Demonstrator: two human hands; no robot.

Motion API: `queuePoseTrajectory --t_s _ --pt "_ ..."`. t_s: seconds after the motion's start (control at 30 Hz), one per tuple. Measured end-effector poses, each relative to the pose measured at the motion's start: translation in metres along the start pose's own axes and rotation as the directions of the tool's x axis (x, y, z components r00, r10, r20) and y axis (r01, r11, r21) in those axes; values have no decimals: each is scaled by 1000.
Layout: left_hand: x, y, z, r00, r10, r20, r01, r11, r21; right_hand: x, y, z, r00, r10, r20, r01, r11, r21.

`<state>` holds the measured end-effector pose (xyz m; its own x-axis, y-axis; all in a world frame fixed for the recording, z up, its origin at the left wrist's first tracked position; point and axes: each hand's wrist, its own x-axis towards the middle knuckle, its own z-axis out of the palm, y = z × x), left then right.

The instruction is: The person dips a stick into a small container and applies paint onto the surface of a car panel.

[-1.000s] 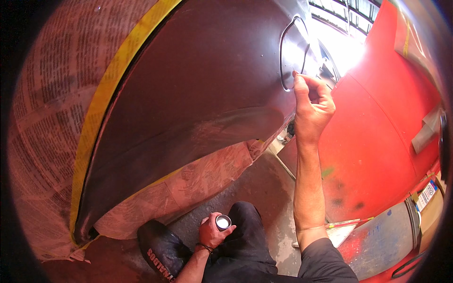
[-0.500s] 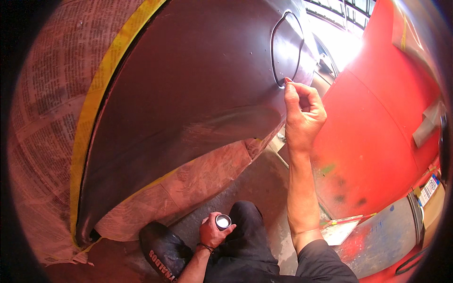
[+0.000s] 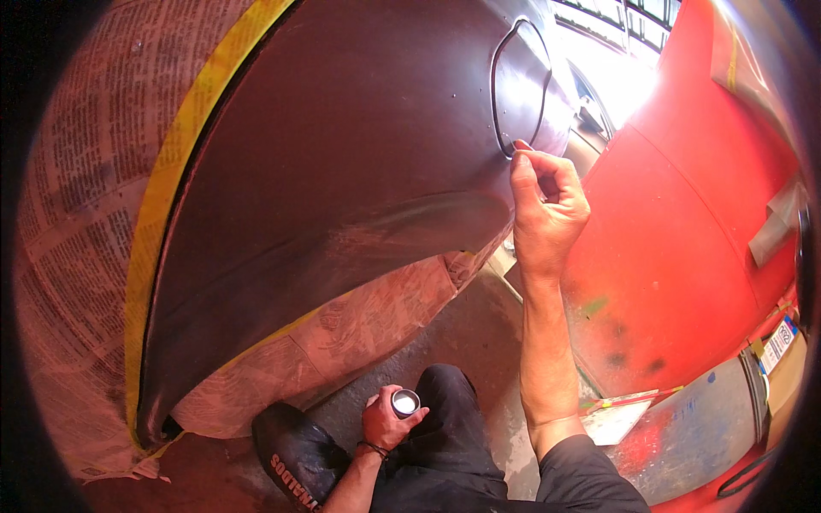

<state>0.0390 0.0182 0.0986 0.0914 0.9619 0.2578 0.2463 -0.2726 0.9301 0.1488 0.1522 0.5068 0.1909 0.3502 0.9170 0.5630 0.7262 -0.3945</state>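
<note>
A dark, satiny car panel [image 3: 342, 128] curves across the middle of the view. Near its far right end a black loop-shaped outline [image 3: 493, 94], like a recess edge or seal, stands out on the surface. At the lower end of that outline, my right hand [image 3: 552, 205] is raised with thumb and forefinger pinched together; a small reddish tip shows at the fingertips, too small to name. Low in front of my knees, my left hand [image 3: 385, 421] is wrapped round a small dark cup [image 3: 416, 411] with something white inside.
Newspaper masking [image 3: 85, 188] and yellow tape [image 3: 162, 188] border the panel on the left; more masking paper [image 3: 316, 342] hangs beneath it. At right stands a large red panel [image 3: 676, 248], with a paint-stained grey drum [image 3: 693, 427] below and a cardboard box [image 3: 788, 372] beside it.
My right hand has shifted very slightly to the left along the lower end of the outline. The left hand and the cup stay in place.
</note>
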Motion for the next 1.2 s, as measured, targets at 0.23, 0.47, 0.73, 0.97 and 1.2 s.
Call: queuePoseTrajectory --t_s 0.23,0.47,0.73,0.97,1.2 --pt "-1 2 -1 1000 -11 -2 11 1000 9 1 2 0 1000 -19 -15 18 1000 -23" --pt "-1 0 0 1000 -8 -6 8 1000 -6 1 4 1 999 -14 -51 19 996 86" --pt "-1 1 -1 1000 -24 -4 24 1000 -14 10 15 -12 996 34 -82 -36 999 -15" --pt "-1 1 0 1000 -14 5 14 1000 -2 16 32 -11 997 7 -76 -14 995 -101" --pt "-2 0 1 1000 -9 5 9 1000 3 16 31 -10 997 -7 -78 3 999 -43"
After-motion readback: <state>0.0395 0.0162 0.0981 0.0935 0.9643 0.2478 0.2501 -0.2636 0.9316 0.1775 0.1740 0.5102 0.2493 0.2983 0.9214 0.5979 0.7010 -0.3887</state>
